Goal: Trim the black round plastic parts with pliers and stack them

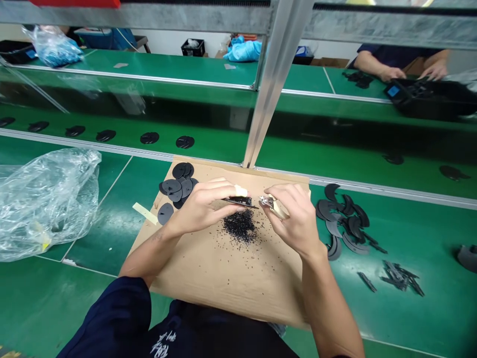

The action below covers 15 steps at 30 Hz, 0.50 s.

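My left hand (208, 201) grips a thin black plastic part (241, 201) between thumb and fingers, with pale tape or a cover on one fingertip. Facing it, my right hand (292, 214) is closed around a small metal tool (267, 201), whose tip is close to the black part's right end. Whether they touch is too small to tell. Beneath both hands lies a pile of tiny black bits (240, 226), scattered over the brown cardboard (223, 278).
Black discs (179, 186) overlap at the cardboard's left. Curved black pieces (352, 219) and thin strips (400, 276) lie right. A clear plastic bag (55, 199) sits left. Behind a metal post (270, 84), discs line the green belt (208, 134); a person's hands (393, 74) touch a black bin.
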Available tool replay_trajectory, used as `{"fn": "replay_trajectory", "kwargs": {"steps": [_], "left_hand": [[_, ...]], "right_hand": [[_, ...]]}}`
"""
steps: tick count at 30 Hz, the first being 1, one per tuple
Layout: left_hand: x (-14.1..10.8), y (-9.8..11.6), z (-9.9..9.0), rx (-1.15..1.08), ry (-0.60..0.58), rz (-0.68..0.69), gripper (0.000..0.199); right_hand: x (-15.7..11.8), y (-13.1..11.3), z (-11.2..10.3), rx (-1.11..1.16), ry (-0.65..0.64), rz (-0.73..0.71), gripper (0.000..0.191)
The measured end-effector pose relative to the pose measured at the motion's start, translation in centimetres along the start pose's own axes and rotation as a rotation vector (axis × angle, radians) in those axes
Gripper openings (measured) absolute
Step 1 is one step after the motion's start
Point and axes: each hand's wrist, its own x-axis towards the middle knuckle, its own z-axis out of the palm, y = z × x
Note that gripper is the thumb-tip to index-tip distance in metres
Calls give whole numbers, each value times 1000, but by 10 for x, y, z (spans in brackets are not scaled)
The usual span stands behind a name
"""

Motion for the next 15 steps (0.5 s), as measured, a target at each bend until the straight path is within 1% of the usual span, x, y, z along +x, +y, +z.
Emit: {"fn": "replay_trajectory", "kwargs": {"steps": [4, 10, 15], "left_hand": [[0, 1, 1, 8, -47, 6, 20], [0, 1, 1, 9, -44, 42, 20], [0, 0, -1, 11, -63, 70, 15]], "right_hand": [[-1, -3, 3, -90, -30, -72, 10], [0, -4, 2, -240, -73, -77, 15], [1, -8, 4, -272, -111, -105, 24]]}}
